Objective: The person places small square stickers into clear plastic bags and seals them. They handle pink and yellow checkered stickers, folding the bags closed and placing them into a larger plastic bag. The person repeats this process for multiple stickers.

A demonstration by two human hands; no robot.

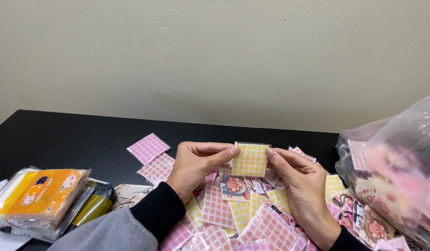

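A small square yellow-checked packet [250, 159] is held up above the pile between both hands. My left hand [196, 166] pinches its left edge with thumb and fingers. My right hand [302, 186] grips its right edge. Beneath them lies a heap of small square packets [245, 211] in pink check, yellow check and cartoon-animal prints, spread over the black table [66, 137]. One pink-checked packet [148, 148] lies apart at the heap's far left.
A clear plastic bag [396, 172] full of similar packets stands at the right. At the left sits a stack of orange and yellow wrapped packs [38, 195], with a dark and gold pouch [95, 204] beside it. A beige wall rises behind the table.
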